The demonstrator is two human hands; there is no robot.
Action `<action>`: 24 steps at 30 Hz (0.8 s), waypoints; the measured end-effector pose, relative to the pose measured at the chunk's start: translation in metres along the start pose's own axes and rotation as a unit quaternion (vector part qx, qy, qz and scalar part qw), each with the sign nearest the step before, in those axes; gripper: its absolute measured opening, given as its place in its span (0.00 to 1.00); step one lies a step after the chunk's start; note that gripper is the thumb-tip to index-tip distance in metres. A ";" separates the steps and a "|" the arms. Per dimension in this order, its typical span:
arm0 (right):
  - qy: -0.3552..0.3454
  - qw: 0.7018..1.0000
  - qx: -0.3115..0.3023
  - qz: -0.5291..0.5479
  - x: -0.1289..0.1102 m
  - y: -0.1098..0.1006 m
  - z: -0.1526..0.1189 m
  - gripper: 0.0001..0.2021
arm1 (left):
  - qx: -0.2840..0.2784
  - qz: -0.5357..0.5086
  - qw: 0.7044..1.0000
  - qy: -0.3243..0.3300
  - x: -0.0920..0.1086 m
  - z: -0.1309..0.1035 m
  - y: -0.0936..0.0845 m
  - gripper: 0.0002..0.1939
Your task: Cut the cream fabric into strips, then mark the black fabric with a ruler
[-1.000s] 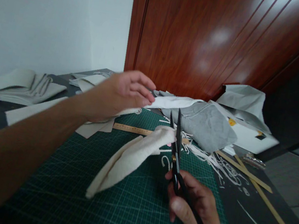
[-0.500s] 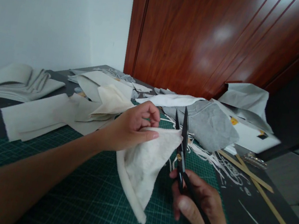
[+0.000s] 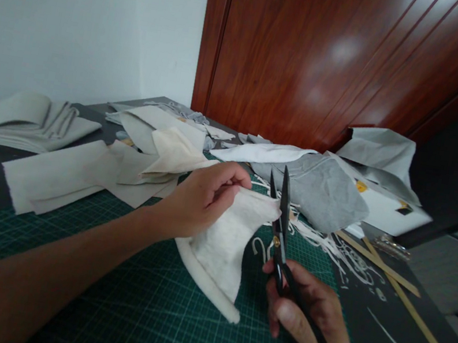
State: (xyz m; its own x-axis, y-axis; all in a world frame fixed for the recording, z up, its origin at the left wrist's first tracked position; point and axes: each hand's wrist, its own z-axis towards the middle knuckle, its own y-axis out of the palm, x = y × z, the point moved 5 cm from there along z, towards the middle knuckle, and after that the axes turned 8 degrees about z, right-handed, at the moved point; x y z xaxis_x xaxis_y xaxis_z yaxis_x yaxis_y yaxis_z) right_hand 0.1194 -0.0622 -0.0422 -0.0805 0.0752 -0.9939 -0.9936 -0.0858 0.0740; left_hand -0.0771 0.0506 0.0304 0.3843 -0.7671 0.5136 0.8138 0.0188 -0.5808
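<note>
My left hand (image 3: 207,197) pinches the upper edge of a white piece of fabric (image 3: 226,241), which hangs down over the green cutting mat (image 3: 136,308). A thick rolled edge runs along the fabric's lower left side. In my right hand (image 3: 311,308) is a pair of black scissors (image 3: 280,244), with the fingers through the handles. Its blades point up and stand slightly apart. The fabric's upper right corner touches the blades near their pivot; whether it lies between them I cannot tell.
Cream and pale grey cloth pieces (image 3: 57,172) lie at the left, beside a folded grey stack (image 3: 44,123). Grey fabric (image 3: 318,189) is behind the scissors. Cut white strips (image 3: 346,255) and yellowish flat sticks (image 3: 394,287) lie on the right. A wooden panel (image 3: 295,60) rises behind.
My left hand has closed into a tighter pinch on the fabric. The fabric's lower end has swung up and to the right. The scissors have hardly moved.
</note>
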 end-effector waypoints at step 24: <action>0.034 0.995 -0.096 -0.022 0.004 0.004 0.000 0.23 | -0.098 -0.027 0.994 -0.034 -0.005 0.010 -0.017 0.16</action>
State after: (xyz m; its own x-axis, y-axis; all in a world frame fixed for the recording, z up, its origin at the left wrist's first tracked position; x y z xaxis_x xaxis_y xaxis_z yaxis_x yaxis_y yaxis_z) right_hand 0.1153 -0.0620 -0.0458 -0.0258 0.0156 -0.9995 -0.9617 -0.2732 0.0206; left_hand -0.0885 0.0606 0.0441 0.3769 -0.7185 0.5846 0.7354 -0.1515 -0.6604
